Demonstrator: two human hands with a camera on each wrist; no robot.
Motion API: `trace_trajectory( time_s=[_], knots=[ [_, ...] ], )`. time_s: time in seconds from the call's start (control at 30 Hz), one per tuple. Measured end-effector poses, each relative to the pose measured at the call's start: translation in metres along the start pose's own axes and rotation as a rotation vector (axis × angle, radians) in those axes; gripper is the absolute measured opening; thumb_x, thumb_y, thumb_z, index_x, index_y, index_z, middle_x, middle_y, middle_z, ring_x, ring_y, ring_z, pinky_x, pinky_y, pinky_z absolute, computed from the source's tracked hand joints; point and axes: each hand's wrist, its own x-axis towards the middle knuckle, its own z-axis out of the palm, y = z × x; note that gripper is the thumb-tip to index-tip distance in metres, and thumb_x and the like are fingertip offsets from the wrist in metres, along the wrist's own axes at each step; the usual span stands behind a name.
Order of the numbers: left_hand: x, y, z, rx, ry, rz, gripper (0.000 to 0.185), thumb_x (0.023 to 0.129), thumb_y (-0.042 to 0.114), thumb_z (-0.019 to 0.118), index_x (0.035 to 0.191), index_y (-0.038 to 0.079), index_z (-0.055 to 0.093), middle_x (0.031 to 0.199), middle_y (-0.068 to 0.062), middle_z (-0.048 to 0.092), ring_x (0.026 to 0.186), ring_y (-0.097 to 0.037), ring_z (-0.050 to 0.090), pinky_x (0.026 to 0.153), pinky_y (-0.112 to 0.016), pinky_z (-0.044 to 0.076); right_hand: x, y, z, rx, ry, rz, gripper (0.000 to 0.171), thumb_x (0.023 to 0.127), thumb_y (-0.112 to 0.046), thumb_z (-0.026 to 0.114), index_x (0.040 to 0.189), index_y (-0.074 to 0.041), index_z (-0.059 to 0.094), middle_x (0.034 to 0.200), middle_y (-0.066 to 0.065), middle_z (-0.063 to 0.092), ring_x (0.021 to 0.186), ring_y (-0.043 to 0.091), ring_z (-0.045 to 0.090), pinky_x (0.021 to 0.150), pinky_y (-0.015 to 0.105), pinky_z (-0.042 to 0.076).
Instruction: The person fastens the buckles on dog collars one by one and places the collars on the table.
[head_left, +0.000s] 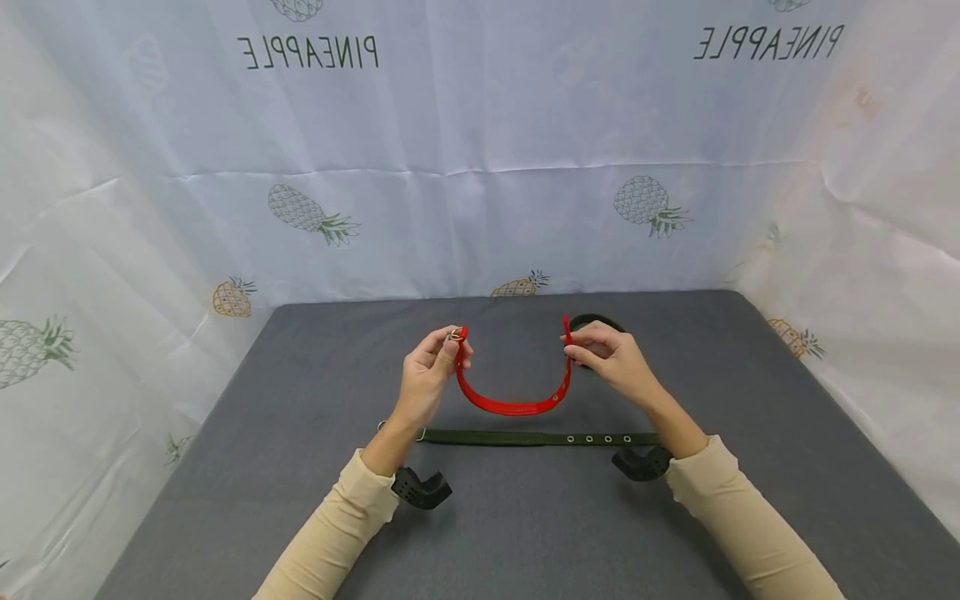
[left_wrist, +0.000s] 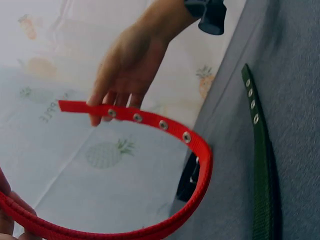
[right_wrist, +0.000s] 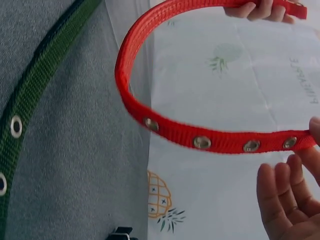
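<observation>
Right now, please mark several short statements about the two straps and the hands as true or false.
1. Both hands hold the red strap above the table. True.
2. The green strap lies flat on the grey table. True.
3. The red strap is stretched out straight. False: it sags in a U between the hands.
4. The left hand holds the end with eyelets. False: the right hand holds it.

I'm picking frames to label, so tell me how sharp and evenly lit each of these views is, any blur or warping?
Head view: even, soft light, faint shadows under the forearms, sharp on the red collar, backdrop lettering mirrored, edges slightly bowed. Left wrist view: collar eyelets fairly crisp, the left hand at the corner blurred, green strap soft. Right wrist view: close eyelets sharp, the right hand soft, backdrop washed out.
</observation>
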Motion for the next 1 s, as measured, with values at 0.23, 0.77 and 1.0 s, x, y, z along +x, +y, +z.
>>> trace_trajectory(
  time_s=[0.23, 0.77, 1.0],
  knots=[
    [-0.002, -0.004, 0.005, 0.036, -0.033, -0.008, 0.016, 0.096, 0.027, 0.058, 0.111, 0.026, 0.064, 0.088, 0.011, 0.065, 0.073, -0.002, 0.056, 0.07, -0.014, 0.051, 0.001, -0.004, 0.008, 0.073, -0.08, 0.061, 0.025, 0.093, -0.007, 0.062, 0.111, 0.01, 0.064, 0.102, 0.001, 0.073, 0.09, -0.002, 0.069, 0.082, 0.017, 0.056],
    [-0.004, -0.001, 0.007, 0.278, -0.067, -0.002, 0.037, 0.093, 0.017, 0.063, 0.114, -0.012, 0.058, 0.085, 0.013, 0.061, 0.07, -0.001, 0.054, 0.065, -0.015, 0.049, 0.007, -0.022, 0.02, -0.018, -0.09, 0.064, 0.021, 0.09, -0.007, 0.066, 0.107, 0.005, 0.069, 0.085, 0.014, 0.065, 0.068, 0.002, 0.06, 0.064, 0.022, 0.052],
    [-0.002, 0.003, 0.008, 0.4, -0.126, -0.058, 0.027, 0.093, 0.013, 0.063, 0.114, -0.003, 0.063, 0.094, -0.013, 0.064, 0.075, -0.004, 0.056, 0.068, -0.02, 0.053, 0.006, -0.034, 0.026, -0.075, -0.124, 0.014, 0.021, 0.087, -0.004, 0.069, 0.106, 0.003, 0.071, 0.088, 0.017, 0.066, 0.066, 0.007, 0.053, 0.057, 0.021, 0.047]
  ],
)
